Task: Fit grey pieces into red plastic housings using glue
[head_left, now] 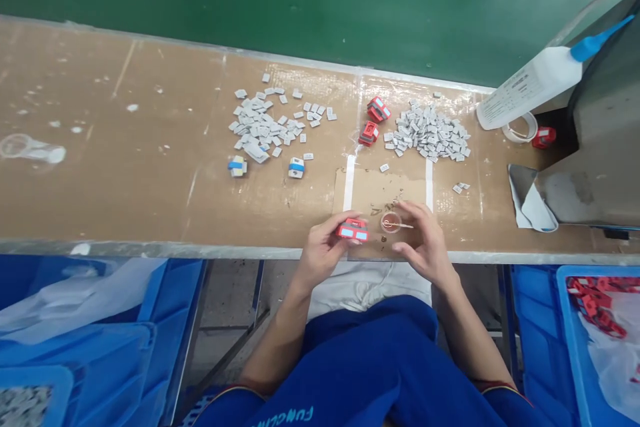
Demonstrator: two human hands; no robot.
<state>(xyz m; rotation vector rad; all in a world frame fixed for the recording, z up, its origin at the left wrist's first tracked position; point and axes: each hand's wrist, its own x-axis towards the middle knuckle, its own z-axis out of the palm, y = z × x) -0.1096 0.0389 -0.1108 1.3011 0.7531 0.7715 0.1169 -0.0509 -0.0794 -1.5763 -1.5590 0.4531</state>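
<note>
My left hand (323,248) holds a red toy-like part (353,229) with pale blue panels, near the front edge of the table. To its right, my right hand (423,240) has its fingers spread and nothing between them. A small round cup (391,222) with a thin stick (401,225) across it stands beside that hand's fingertips. Two more red parts, one (379,109) above the other (369,133), lie farther back. Next to them is a pile of small grey-white tiles (430,132).
More tiles (260,123) are scattered left of centre, near two white-and-blue parts (296,167) (237,166). A white bottle (531,88) with a blue nozzle leans by a tape roll (521,127) at right. Blue crates (563,340) flank me below the table.
</note>
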